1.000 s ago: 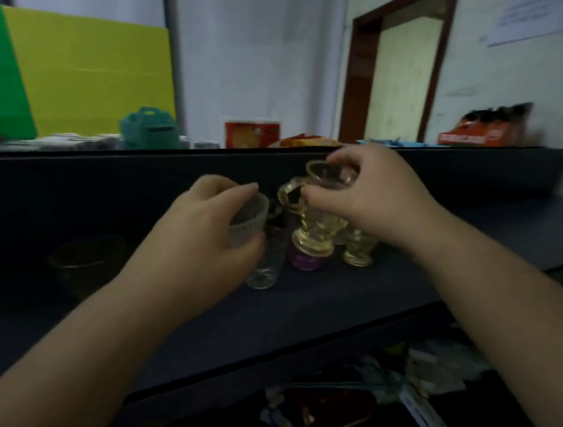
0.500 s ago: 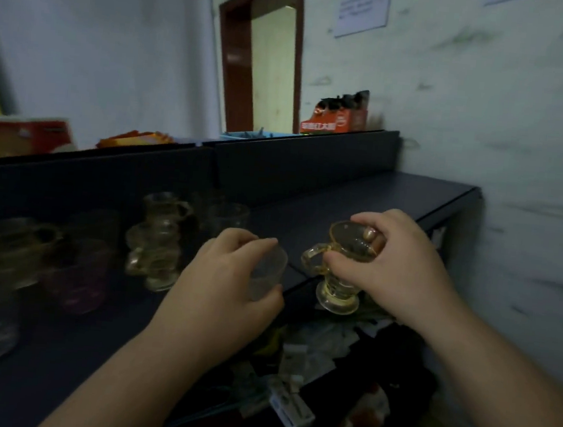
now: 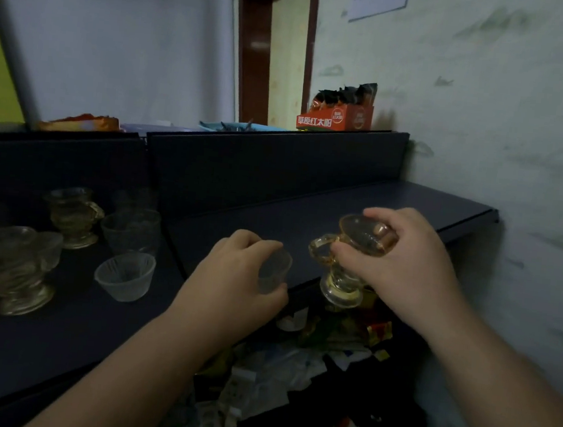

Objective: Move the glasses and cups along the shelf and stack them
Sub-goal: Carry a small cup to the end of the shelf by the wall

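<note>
Two vessels are in the air at once, one per hand, both near the front edge of the right-hand stretch of the dark shelf (image 3: 360,203). Furthest left, resting on the shelf, are a blurred amber footed cup (image 3: 10,266), a second amber cup (image 3: 73,217) behind it, and two frosted cups (image 3: 125,275), one nearer than the other. Next, the left hand (image 3: 240,274) has its grip wrapped round a small frosted cup (image 3: 273,269), thumb below and fingers over the rim. Then the right hand (image 3: 401,273) pinches an amber handled glass cup (image 3: 351,254) by its rim, its foot hanging past the shelf edge.

To do this well, the amber cup should probably be carried further in over the bare right end and set down flat on its foot before the fingers let go. The frosted cup can then go beside it or nest into a like one. Below the edge lies a clutter of packets (image 3: 293,362), so a slip there would likely mean a lost or broken glass. The back panel is well apart and no hindrance.
</note>
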`<state>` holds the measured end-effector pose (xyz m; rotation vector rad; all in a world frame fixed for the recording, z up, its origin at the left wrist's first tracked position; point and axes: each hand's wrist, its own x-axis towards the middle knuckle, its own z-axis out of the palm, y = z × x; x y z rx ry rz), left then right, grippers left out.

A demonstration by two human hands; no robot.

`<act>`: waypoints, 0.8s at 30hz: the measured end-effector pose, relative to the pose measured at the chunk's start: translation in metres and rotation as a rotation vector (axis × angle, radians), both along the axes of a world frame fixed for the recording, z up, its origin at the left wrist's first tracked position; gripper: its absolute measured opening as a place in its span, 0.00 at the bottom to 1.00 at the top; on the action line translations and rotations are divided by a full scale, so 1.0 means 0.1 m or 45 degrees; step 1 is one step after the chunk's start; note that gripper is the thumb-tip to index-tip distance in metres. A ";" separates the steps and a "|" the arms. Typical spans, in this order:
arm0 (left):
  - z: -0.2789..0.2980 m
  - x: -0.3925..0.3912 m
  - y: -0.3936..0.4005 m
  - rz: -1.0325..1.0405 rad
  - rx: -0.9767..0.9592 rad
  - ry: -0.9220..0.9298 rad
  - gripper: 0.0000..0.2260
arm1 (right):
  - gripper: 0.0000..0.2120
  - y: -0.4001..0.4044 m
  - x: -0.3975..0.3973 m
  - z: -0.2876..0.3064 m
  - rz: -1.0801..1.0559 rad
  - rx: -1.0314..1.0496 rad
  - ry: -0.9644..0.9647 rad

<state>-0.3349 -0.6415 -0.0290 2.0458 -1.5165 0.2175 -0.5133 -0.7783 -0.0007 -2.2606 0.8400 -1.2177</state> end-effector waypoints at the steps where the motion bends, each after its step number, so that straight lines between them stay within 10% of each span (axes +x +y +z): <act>1: 0.00 0.02 -0.07 0.018 0.002 -0.010 0.27 | 0.32 -0.10 0.07 0.01 0.012 -0.012 -0.011; 24: 0.08 0.88 -0.90 0.448 -0.034 -0.092 0.26 | 0.31 -1.38 3.05 -0.02 0.546 -0.024 0.460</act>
